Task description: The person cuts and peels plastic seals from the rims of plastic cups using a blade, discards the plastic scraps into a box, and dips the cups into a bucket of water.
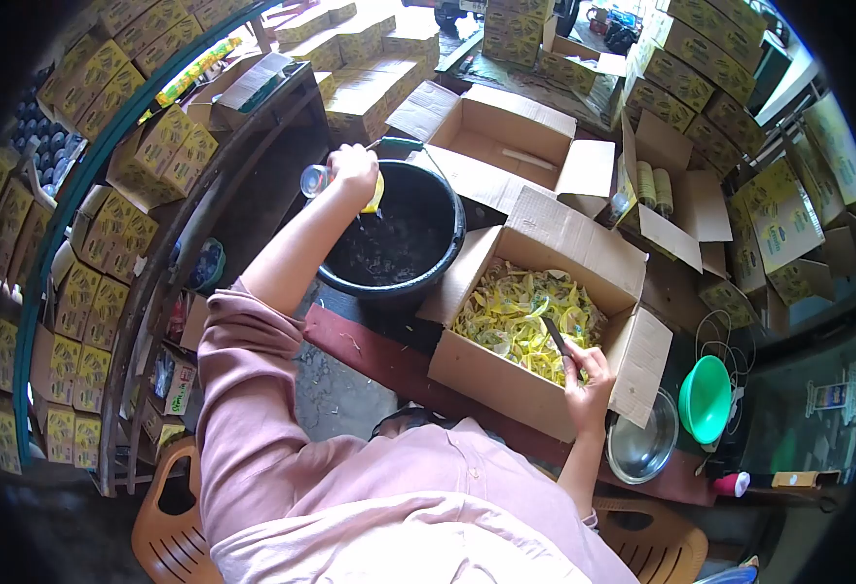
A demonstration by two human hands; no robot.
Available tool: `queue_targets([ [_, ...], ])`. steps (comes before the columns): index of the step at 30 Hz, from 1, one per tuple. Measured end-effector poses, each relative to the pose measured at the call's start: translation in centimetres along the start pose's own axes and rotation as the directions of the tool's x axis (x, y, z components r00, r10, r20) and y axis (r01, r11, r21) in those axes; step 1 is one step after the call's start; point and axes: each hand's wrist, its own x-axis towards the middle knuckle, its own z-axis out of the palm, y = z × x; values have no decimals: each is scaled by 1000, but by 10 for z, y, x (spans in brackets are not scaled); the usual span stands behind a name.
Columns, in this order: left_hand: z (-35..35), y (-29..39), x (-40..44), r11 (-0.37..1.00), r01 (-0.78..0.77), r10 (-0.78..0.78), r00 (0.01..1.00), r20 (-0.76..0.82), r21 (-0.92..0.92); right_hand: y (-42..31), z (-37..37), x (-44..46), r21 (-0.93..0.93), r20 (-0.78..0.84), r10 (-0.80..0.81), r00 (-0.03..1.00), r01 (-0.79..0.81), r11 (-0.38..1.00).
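The left hand wraps its fingers around a bottle, which is tilted above the left part of the black bucket. Drops fall from it into the bucket — water, it seems, though the inside is too dark to be sure. The right hand is to the right of the bucket, and it pinches a knife between thumb and fingers. The blade is over yellow scraps, which fill a box just to the right of the bucket.

Behind the bucket there is an open carton. Farther to the right of the bucket, beyond the box, are a clear bowl and a green bowl. The red edge of the surface runs in front of the bucket. To the left of the bucket — well apart — a rack carries printed cartons.
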Motion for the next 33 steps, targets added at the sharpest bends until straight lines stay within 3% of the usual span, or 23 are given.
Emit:
queue_targets([
  [7,70,32,-23,1000,-1,1,998,57,-1,30,-18,-18,12,17,-12,1000,12,1000],
  [8,77,34,-24,1000,14,-14,999,-46,-8,33,-21,-19,5,23,-12,1000,11,1000],
  [12,66,34,-40,998,-49,41,979,-200,-34,45,-26,-23,53,18,-14,1000,13,999],
  [13,59,31,-43,996,-68,69,997,28,-54,45,-28,-23,64,17,-16,1000,15,998],
  [14,51,30,-44,995,-83,97,939,331,-56,44,-31,-22,62,54,20,998,-23,998],
  [15,34,31,-51,993,-99,118,790,601,-65,46,-34,-22,50,53,7,999,-9,999],
  [17,60,16,-32,999,-8,32,881,472,-52,52,-38,-20,22,50,-21,999,19,1000],
  [18,57,16,-38,997,32,-14,970,242,-74,55,-40,-19,48,45,-13,999,11,999],
  [21,37,23,-45,989,-138,139,768,625,-50,52,-46,-14,63,25,-12,1000,10,998],
  [22,35,25,-47,994,-107,103,848,520,-23,55,-48,-14,49,12,-34,999,33,998],
  [23,60,17,-34,992,-63,99,921,377,-107,57,-50,-13,45,18,-22,1000,21,999],
  [25,54,25,-25,1000,-10,-11,637,771,22,58,-51,-10,44,22,3,1000,-4,999],
  [27,45,23,-25,998,-45,63,709,703,-43,61,-51,-9,48,-7,-21,1000,22,999],
  [28,38,24,-31,996,-66,84,882,465,-55,61,-53,-6,32,-15,-28,999,28,999],
  [29,60,19,-12,997,-30,60,869,492,-69,62,-55,-4,18,-22,-35,999,35,999],
  [31,57,29,-17,999,-13,-36,549,835,52,65,-55,-2,-5,-66,-3,998,3,1000],
  [33,43,27,-29,996,-85,57,723,688,6,69,-57,-1,-26,-94,16,995,-18,999],
])
